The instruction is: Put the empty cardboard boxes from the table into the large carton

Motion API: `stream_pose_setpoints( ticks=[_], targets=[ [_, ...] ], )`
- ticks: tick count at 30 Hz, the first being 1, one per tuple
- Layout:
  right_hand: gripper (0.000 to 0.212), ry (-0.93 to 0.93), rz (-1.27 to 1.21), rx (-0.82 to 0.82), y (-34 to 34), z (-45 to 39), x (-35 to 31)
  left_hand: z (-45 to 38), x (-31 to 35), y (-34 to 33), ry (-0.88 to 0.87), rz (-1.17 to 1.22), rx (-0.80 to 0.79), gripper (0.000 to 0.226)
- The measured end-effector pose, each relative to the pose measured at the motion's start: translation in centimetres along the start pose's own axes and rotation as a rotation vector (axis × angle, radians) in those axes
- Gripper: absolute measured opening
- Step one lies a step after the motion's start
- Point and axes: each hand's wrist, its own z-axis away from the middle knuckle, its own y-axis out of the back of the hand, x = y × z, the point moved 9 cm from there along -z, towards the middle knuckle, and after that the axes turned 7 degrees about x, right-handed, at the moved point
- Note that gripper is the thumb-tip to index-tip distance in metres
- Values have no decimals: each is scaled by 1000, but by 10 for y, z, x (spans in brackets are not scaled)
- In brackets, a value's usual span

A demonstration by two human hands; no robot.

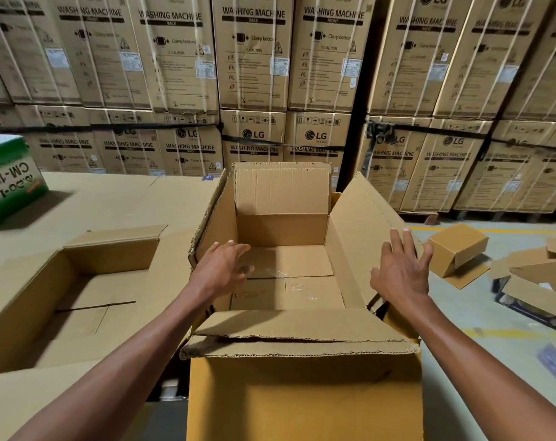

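The large carton (pixel 283 230) stands open right in front of me, all flaps up, and its taped bottom shows with nothing lying in it. My left hand (pixel 221 267) hovers over the carton's left side, fingers loosely spread and holding nothing. My right hand (pixel 400 268) lies flat with straight fingers against the carton's right flap (pixel 362 237). A second open brown box (pixel 111 256) sits to the left on the cardboard-covered table (pixel 117 198), and it looks empty inside.
A green and white box (pixel 9 179) stands at the table's far left. On the floor to the right lie a small brown box (pixel 455 249) and flattened cardboard pieces (pixel 537 281). Stacked washing machine cartons (pixel 254 74) wall off the back.
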Motion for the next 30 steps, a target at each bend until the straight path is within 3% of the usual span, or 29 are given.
stream_pose_setpoints(
  ticks=[11, 18, 26, 30],
  targets=[
    [63, 17, -21, -2, 8, 2, -7, -3, 10, 1, -40, 14, -5, 60],
    [63, 23, -160, -15, 23, 5, -13, 1, 18, 9, -72, 76, 33, 61],
    [56, -103, -809, -160, 70, 14, -40, 34, 26, 52, -46, 312, 202, 52],
    [46, -75, -1166, -203, 102, 28, -71, 66, 13, 76, 7, 462, 294, 47]
  ],
)
